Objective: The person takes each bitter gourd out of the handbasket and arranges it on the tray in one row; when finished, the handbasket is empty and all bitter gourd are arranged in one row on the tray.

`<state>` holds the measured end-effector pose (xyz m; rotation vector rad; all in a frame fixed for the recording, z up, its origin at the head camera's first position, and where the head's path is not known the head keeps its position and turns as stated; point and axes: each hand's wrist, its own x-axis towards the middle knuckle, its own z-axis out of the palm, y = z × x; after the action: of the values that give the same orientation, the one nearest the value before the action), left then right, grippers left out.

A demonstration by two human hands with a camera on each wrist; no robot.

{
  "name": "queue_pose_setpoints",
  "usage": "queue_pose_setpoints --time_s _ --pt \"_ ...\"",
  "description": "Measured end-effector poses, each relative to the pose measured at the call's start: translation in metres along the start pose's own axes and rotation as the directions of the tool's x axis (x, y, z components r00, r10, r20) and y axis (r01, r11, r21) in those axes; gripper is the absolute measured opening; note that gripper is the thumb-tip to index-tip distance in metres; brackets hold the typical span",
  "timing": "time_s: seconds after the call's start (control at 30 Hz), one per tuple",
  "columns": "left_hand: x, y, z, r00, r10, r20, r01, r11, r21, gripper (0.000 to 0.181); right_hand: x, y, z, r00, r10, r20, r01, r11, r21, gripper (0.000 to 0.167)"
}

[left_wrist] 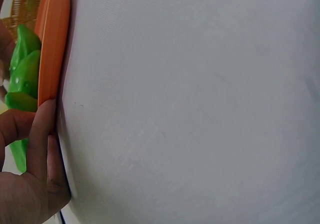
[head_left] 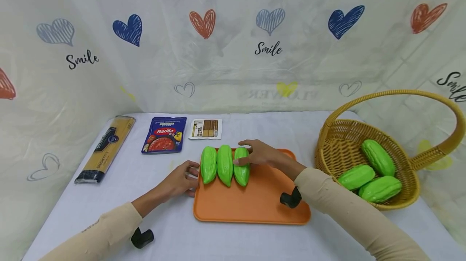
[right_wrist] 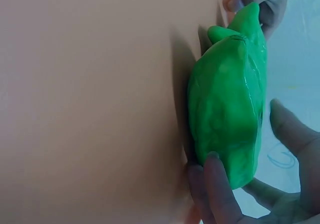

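Three glossy green, ridged gourds stand side by side along the top left of an orange tray [head_left: 255, 204]. My right hand [head_left: 255, 153] is over the rightmost gourd [head_left: 242, 176]. In the right wrist view its fingers [right_wrist: 220, 189] touch that gourd's end, while another digit stands apart from it. The middle gourd [head_left: 224, 164] and left gourd [head_left: 208, 164] lie close by. At the tray's left rim, my left hand [head_left: 180, 180] grips the edge with bent fingers, next to the left gourd. Part of the left hand's grip is hidden.
A wicker basket [head_left: 329, 164] with a tall handle stands right of the tray, holding several more green gourds [head_left: 378, 158]. Behind and left lie a spaghetti pack [head_left: 107, 147], a blue Barilla pouch [head_left: 164, 134] and a small white-and-brown packet [head_left: 205, 128]. A printed curtain backs the table.
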<state>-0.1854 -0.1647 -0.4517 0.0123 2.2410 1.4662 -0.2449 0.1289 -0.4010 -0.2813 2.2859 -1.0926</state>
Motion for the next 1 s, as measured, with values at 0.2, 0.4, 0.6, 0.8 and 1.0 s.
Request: queue_pose_setpoints --time_s 0.2,0.4,0.6,0.8,1.0 --pt "0.001 -0.001 0.002 1.0 -0.009 0.002 0.009 1.0 0.002 0.061 -0.007 0.001 -0.001 1.0 0.004 0.008 -0.003 0.998 -0.067 0.089" --pt "0.001 -0.002 0.001 1.0 -0.005 -0.016 0.005 1.0 -0.009 0.062 -0.018 0.005 -0.01 0.999 -0.042 -0.005 0.041 0.989 -0.142 0.09" --pt "0.002 -0.002 0.0 1.0 -0.001 -0.015 0.001 1.0 -0.005 0.061 -0.037 0.013 -0.026 0.995 -0.1 0.023 0.102 0.986 -0.135 0.087" --pt "0.002 0.0 0.0 1.0 -0.01 -0.014 0.01 1.0 0.0 0.061 -0.057 0.024 -0.043 0.979 -0.181 0.089 0.191 0.975 -0.114 0.078" --pt "-0.001 0.001 0.0 1.0 0.004 -0.005 -0.004 1.0 -0.004 0.062 -0.077 0.035 -0.06 0.96 -0.261 0.104 0.273 0.953 -0.133 0.068"
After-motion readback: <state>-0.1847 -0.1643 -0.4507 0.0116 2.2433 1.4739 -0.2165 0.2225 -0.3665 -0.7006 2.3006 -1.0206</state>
